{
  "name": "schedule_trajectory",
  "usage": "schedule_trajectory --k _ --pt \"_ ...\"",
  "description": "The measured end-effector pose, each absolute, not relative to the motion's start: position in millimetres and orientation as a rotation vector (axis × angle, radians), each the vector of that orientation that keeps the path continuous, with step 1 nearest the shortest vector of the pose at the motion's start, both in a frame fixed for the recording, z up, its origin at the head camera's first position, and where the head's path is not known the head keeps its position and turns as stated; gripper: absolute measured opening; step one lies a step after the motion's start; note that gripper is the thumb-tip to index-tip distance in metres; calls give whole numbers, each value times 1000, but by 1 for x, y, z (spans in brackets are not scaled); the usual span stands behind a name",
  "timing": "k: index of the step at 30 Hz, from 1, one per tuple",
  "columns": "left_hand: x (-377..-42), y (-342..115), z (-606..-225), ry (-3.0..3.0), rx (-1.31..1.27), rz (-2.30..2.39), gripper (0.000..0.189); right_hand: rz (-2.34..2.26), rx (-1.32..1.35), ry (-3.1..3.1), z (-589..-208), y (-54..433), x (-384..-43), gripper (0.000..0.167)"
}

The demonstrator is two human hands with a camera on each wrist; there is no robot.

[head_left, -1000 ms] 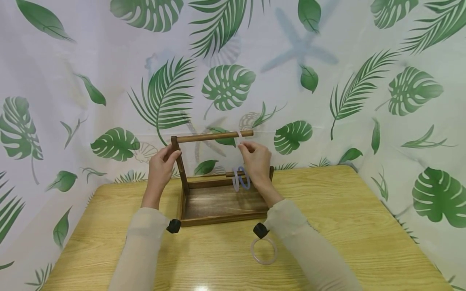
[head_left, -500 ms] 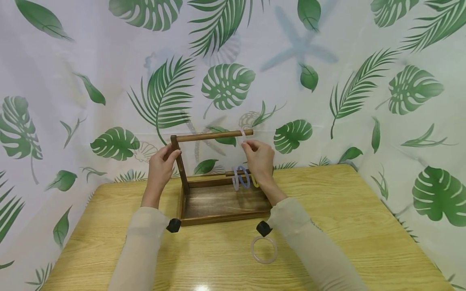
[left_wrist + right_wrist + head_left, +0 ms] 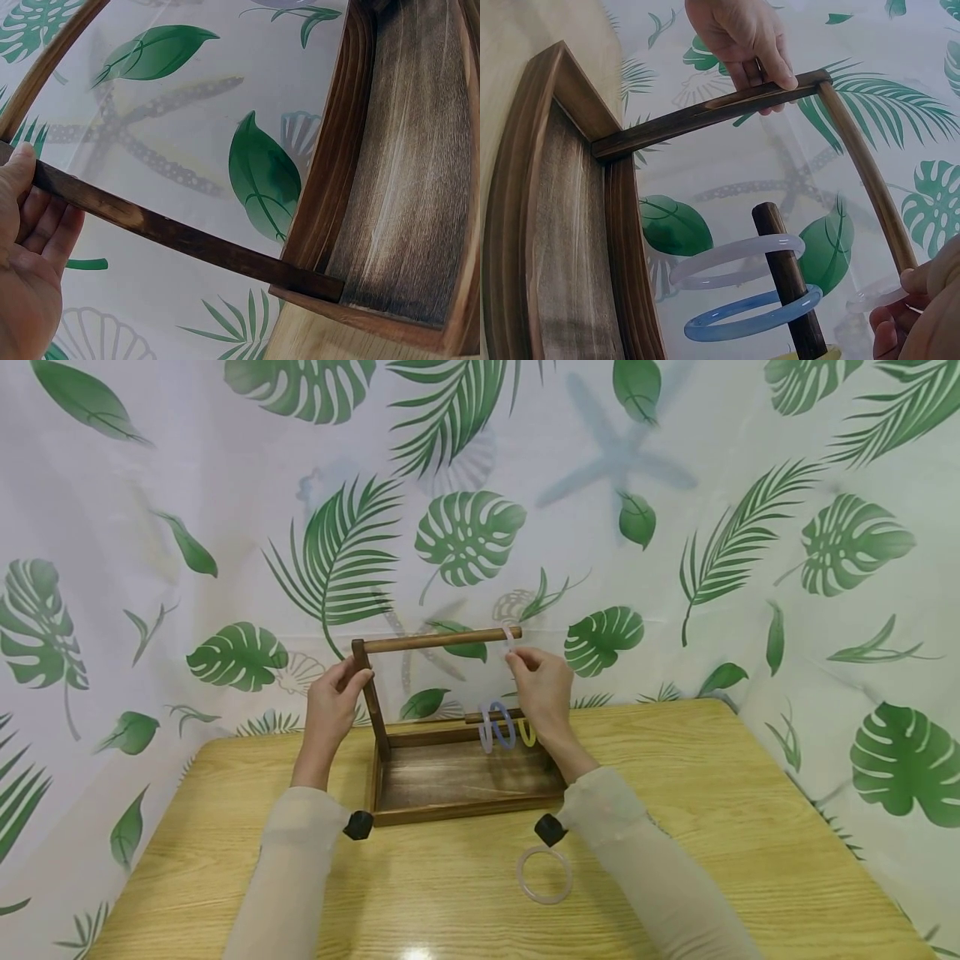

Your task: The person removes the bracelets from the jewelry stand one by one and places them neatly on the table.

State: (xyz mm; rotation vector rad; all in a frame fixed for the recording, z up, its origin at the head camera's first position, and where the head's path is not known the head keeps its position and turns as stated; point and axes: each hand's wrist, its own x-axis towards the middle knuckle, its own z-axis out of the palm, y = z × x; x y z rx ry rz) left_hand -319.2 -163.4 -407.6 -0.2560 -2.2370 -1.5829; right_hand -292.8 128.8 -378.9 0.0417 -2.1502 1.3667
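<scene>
My left hand (image 3: 330, 706) grips the upright post (image 3: 172, 231) of a dark wooden jewellery stand near its top. A pale translucent bangle (image 3: 511, 637) encircles the upper rod (image 3: 435, 642), close to the rod's free right end. Thumb and fingers of my right hand (image 3: 544, 693) pinch that bangle at its lower part, as the right wrist view also shows. Lower down, a pale lilac bangle (image 3: 705, 283), a blue bangle (image 3: 739, 328) and a yellow bangle (image 3: 528, 735) hang on the shorter rod (image 3: 784, 262). My right hand and wrist hide that rod's right end in the head view.
The stand's base is a shallow wooden tray (image 3: 465, 815) on a yellow wood-grain table (image 3: 712, 827). Nearer to me, a pale pink bangle (image 3: 544, 901) lies flat on the table. A leaf-patterned cloth (image 3: 720, 427) hangs behind the table.
My right hand has moved right, carrying the pale bangle along the upper rod toward its free end. The yellow bangle has come into view beside my wrist. My left hand stays on the post.
</scene>
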Motion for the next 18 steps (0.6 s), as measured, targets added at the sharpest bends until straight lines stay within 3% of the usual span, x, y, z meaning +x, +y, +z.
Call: schedule_trajectory --k 18 --pt "-318 -163 -407 -2234 -265 -1566 40 1348 40 -2155 -379 139 -293 20"
